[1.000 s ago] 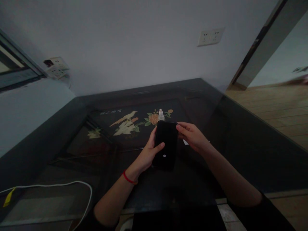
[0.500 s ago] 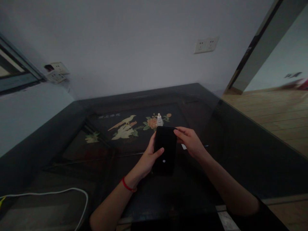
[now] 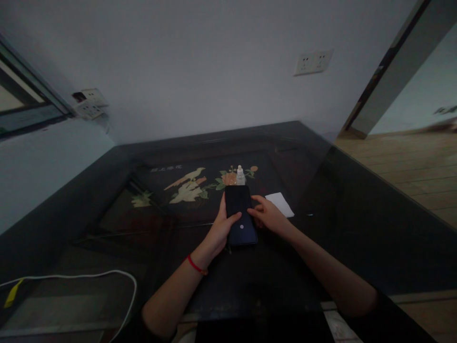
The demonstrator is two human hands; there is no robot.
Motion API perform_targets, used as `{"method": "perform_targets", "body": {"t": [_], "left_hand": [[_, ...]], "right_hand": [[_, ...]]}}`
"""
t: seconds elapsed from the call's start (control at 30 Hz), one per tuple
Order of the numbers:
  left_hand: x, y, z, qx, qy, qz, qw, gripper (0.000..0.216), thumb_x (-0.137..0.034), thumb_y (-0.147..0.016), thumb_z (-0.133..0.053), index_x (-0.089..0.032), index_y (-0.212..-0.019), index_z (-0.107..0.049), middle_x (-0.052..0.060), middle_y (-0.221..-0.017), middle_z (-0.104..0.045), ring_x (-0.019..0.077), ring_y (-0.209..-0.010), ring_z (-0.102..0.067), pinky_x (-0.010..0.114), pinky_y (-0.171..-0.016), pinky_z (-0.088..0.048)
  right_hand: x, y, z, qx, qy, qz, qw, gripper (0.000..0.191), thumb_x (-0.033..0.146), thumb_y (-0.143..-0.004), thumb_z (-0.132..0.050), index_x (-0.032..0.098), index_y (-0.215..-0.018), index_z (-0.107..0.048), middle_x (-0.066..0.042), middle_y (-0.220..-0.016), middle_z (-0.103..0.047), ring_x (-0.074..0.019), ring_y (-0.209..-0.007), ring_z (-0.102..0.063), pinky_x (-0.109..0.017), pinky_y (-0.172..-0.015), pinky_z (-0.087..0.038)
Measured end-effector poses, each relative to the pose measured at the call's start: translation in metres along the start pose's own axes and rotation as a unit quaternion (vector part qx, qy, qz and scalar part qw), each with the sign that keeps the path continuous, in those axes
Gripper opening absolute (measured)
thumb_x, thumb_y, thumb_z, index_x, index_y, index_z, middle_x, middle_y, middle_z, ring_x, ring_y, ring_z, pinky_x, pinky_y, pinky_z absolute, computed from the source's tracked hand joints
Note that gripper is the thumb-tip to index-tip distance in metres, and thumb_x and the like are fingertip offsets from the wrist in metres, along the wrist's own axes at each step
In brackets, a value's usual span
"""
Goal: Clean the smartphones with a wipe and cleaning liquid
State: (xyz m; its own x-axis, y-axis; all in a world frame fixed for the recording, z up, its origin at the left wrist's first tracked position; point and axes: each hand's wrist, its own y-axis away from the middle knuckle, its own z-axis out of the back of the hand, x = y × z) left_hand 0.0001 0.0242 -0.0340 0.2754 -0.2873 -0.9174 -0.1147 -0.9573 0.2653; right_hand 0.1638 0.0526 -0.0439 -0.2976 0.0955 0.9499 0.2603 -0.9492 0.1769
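A dark smartphone (image 3: 240, 202) with a small pale round mark low on its dim screen is held above the black table. My left hand (image 3: 222, 231) is closed around its left side, the thumb lying across the screen. At the phone's right edge, my right hand (image 3: 266, 214) pinches with thumb and forefinger; its other fingers are curled. Just beyond the phone stands a small clear bottle (image 3: 240, 178) with a white cap. A white sheet of paper (image 3: 281, 204) lies beside my right hand, partly covered by it.
The glossy black table (image 3: 321, 181) carries a bird-and-flower picture (image 3: 187, 190). A white cable (image 3: 82, 275) with a yellow tag (image 3: 13, 293) crosses its near left. The wall behind has sockets (image 3: 314, 63); a tiled floor (image 3: 392, 162) shows at the right.
My right hand has slid from the phone's top right corner down along its right edge. More of the white paper shows now. The view has shifted slightly.
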Motion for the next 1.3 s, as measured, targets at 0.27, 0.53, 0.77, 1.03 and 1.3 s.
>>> {"method": "perform_targets", "body": {"t": [0.27, 0.53, 0.77, 1.03, 1.3], "left_hand": [[0.008, -0.018, 0.016, 0.013, -0.376, -0.183, 0.908, 0.061, -0.038, -0.082, -0.059, -0.017, -0.138, -0.044, 0.012, -0.131, -0.057, 0.0271, -0.116, -0.053, 0.044, -0.105, -0.036], [0.012, -0.022, 0.018, -0.066, -0.57, -0.172, 0.801, 0.062, -0.047, -0.084, -0.052, -0.016, -0.137, -0.046, 0.015, -0.126, -0.051, 0.0282, -0.115, -0.046, 0.042, -0.102, -0.036], [0.017, -0.025, 0.022, -0.067, -0.592, -0.185, 0.782, 0.068, -0.056, -0.085, -0.048, -0.01, -0.136, -0.045, 0.017, -0.131, -0.045, 0.0298, -0.119, -0.041, 0.043, -0.105, -0.034], [0.011, -0.027, 0.029, -0.054, -0.573, -0.195, 0.794, 0.067, -0.053, -0.088, -0.044, -0.011, -0.141, -0.039, 0.019, -0.138, -0.04, 0.0307, -0.13, -0.037, 0.047, -0.11, -0.031], [-0.005, 0.008, 0.021, 0.14, -0.55, -0.16, 0.808, 0.119, -0.037, -0.062, -0.081, -0.04, -0.151, -0.001, 0.008, -0.16, 0.014, 0.039, -0.145, -0.003, 0.056, -0.114, -0.021]], "right_hand": [[-0.005, -0.006, 0.008, -0.02, 0.062, -0.006, 0.998, 0.048, 0.02, -0.086, -0.052, 0.009, -0.133, -0.044, 0.008, -0.05, -0.05, -0.0098, -0.04, -0.049, -0.02, -0.039, -0.037], [-0.004, -0.01, 0.009, -0.018, 0.189, 0.004, 0.982, 0.042, 0.018, -0.088, -0.049, 0.012, -0.13, -0.054, 0.004, -0.052, -0.055, -0.0123, -0.043, -0.053, -0.025, -0.051, -0.043], [-0.001, -0.016, 0.004, -0.041, 0.289, 0.019, 0.956, 0.03, 0.022, -0.09, -0.051, 0.017, -0.118, -0.063, -0.003, -0.064, -0.066, -0.0176, -0.061, -0.064, -0.027, -0.065, -0.046], [0.011, -0.008, 0.027, -0.119, 0.385, -0.002, 0.915, 0.045, 0.031, -0.092, -0.05, 0.02, -0.136, -0.049, -0.008, -0.093, -0.07, -0.0227, -0.087, -0.067, -0.032, -0.076, -0.047], [-0.001, 0.001, 0.061, -0.152, 0.466, -0.055, 0.87, 0.043, 0.032, -0.085, -0.062, 0.018, -0.125, -0.059, -0.016, -0.118, -0.056, -0.0312, -0.103, -0.062, -0.038, -0.081, -0.047]]}}
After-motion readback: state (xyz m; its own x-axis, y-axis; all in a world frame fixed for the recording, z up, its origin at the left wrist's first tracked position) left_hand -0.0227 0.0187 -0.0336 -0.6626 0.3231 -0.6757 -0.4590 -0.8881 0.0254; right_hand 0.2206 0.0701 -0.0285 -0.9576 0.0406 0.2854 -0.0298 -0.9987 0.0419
